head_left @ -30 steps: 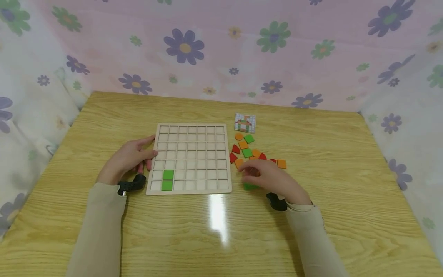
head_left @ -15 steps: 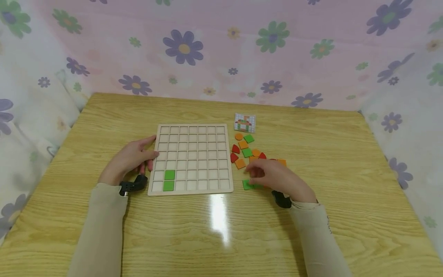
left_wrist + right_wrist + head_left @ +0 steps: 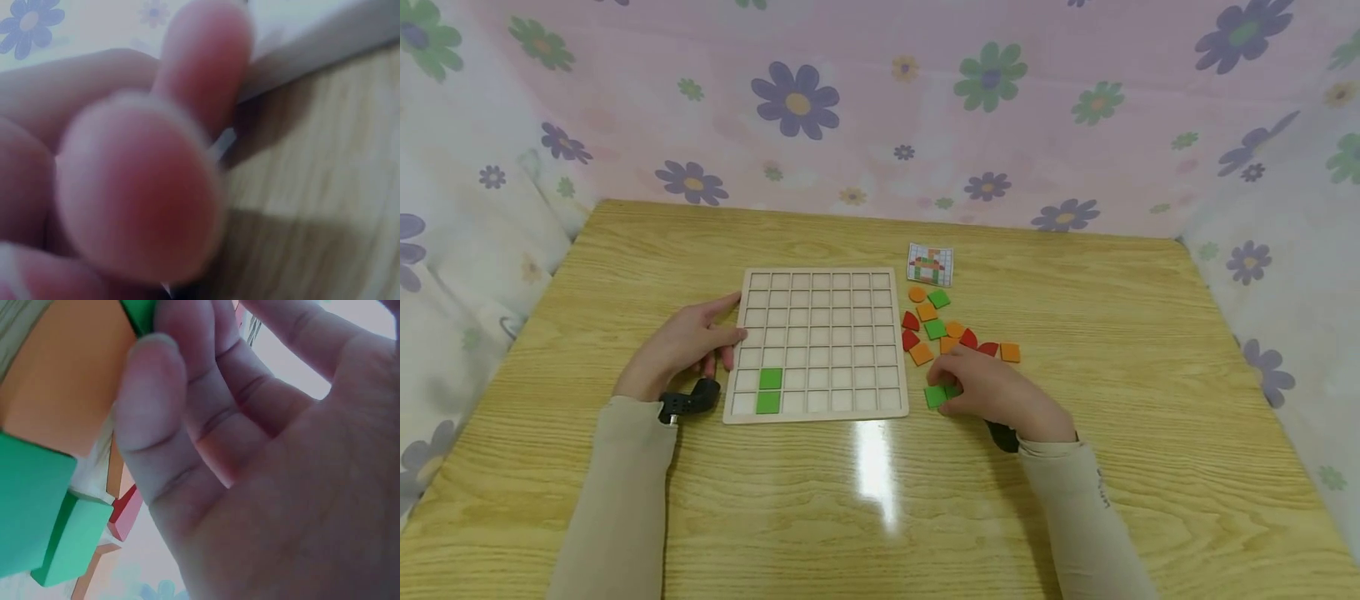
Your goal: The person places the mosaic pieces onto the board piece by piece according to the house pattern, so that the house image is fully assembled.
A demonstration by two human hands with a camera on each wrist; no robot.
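Observation:
A wooden grid board (image 3: 816, 418) lies flat, with two green square tiles (image 3: 771, 378) seated in neighbouring cells near its lower left. My left hand (image 3: 681, 342) rests at the board's left edge, thumb tip on the rim and index finger extended along the side. In the left wrist view, blurred fingertips (image 3: 140, 194) show beside the board's edge (image 3: 312, 56). My right hand (image 3: 996, 392) is lowered over loose green tiles (image 3: 935, 397), fingers bent down. In the right wrist view, its fingertips are beside a green tile (image 3: 139, 314); a pinch is not visible.
Right of the board lie loose orange (image 3: 1010, 352), green (image 3: 938, 298) and red (image 3: 968, 338) tiles, some round or quarter-round. A small pattern card (image 3: 930, 265) lies behind them. Floral cloth (image 3: 865, 125) hangs behind the wooden table (image 3: 775, 508).
My right hand first drew back slightly to the right, then came down again at the green tiles, uncovering red and orange tiles. My left hand stays at the board, which appears slightly farther right.

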